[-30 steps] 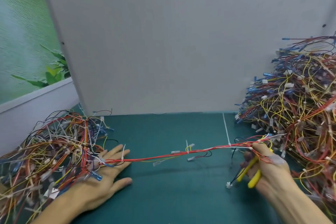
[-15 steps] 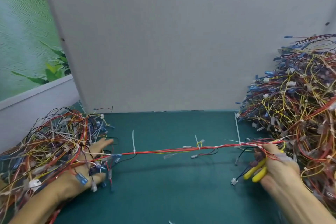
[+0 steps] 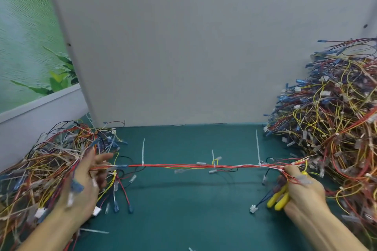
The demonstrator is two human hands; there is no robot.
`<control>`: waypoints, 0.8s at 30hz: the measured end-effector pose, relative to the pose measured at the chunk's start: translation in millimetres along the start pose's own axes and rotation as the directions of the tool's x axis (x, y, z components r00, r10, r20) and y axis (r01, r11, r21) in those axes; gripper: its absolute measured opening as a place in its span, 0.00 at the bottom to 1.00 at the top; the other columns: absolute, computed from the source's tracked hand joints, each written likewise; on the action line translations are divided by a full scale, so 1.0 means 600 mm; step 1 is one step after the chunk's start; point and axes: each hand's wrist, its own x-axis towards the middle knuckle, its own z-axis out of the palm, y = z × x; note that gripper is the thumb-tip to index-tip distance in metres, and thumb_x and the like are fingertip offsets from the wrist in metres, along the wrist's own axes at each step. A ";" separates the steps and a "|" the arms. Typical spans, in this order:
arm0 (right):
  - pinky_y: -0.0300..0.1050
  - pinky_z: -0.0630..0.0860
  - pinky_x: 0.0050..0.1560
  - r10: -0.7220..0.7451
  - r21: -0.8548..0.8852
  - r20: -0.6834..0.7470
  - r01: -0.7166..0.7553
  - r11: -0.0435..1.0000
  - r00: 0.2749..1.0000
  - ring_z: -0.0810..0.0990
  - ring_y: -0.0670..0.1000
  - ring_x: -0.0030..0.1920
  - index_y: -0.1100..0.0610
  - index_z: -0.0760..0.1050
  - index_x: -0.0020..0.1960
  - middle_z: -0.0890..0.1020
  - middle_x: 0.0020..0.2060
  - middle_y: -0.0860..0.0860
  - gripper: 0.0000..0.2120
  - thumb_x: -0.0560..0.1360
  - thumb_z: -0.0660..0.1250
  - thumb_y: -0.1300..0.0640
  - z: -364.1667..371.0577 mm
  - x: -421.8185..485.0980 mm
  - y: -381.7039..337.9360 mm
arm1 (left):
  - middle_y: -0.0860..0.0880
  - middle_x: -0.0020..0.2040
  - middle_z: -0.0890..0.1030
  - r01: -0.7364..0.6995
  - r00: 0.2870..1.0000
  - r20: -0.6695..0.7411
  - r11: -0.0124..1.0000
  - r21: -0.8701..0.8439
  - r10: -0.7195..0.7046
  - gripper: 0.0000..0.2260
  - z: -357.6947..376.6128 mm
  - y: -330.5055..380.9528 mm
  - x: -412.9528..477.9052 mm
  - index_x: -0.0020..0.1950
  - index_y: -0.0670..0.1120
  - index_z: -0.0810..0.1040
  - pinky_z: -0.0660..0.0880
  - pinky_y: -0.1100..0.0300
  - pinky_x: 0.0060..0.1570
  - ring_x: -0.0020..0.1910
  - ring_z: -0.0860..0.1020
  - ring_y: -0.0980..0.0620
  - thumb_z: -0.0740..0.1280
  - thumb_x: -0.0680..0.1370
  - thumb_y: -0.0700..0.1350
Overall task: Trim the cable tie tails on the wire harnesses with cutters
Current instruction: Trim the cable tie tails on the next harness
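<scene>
While peering down through the head cam, saw one skinny red-and-yellow harness [image 3: 204, 166] pulled taut, long axis running dead left-right, held off the green mat [image 3: 193, 216]. Found its left end gripped in the left hand [image 3: 85, 181] (bit blurry), right end pinched by the right hand [image 3: 302, 191], yellow-handled cutters [image 3: 278, 199] clamped in the same grip. Spotted three thin, stiff white tie tails [image 3: 143, 152] sticking up. Reckoned the tallest tail [image 3: 258, 146], just beside the right hand, nearest for snipping.

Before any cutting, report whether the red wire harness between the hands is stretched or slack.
Stretched: the red wire harness runs straight from left hand to right hand, above the green mat.
</scene>
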 end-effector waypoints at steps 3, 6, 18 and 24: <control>0.40 0.64 0.11 0.001 -0.029 0.001 -0.001 1.000 1.000 0.62 0.55 0.10 0.62 0.63 0.33 0.65 0.25 0.59 0.13 0.76 0.60 0.65 0.000 -0.004 -0.001 | 0.48 0.31 0.66 0.179 0.983 -0.029 0.982 -0.056 -0.181 0.12 0.020 -0.016 0.013 0.45 0.44 0.72 0.59 0.70 0.18 0.17 0.62 0.58 0.59 0.81 0.52; 0.40 0.65 0.13 0.014 -0.028 0.005 -0.014 1.000 1.000 0.62 0.55 0.11 0.62 0.64 0.35 0.65 0.29 0.58 0.12 0.76 0.61 0.63 -0.001 -0.004 -0.001 | 0.48 0.29 0.67 0.254 0.967 0.011 0.956 -0.149 -0.255 0.09 0.042 -0.028 0.014 0.40 0.45 0.70 0.66 0.66 0.17 0.17 0.66 0.56 0.61 0.80 0.44; 0.41 0.64 0.12 0.026 -0.079 -0.003 -0.026 0.997 1.000 0.62 0.58 0.09 0.63 0.65 0.38 0.64 0.20 0.59 0.10 0.77 0.60 0.63 -0.004 -0.007 -0.010 | 0.53 0.25 0.77 0.027 0.998 -0.040 0.968 -0.251 -0.038 0.10 0.021 -0.049 0.019 0.41 0.45 0.74 0.77 0.65 0.25 0.23 0.75 0.59 0.59 0.81 0.36; 0.42 0.65 0.11 0.027 -0.084 -0.019 -0.028 0.996 0.999 0.63 0.58 0.09 0.63 0.63 0.35 0.65 0.20 0.61 0.14 0.78 0.60 0.63 -0.005 -0.004 -0.011 | 0.53 0.23 0.75 0.104 0.994 -0.002 0.943 -0.315 -0.110 0.15 0.010 -0.046 0.020 0.36 0.46 0.79 0.79 0.62 0.29 0.23 0.76 0.57 0.60 0.80 0.39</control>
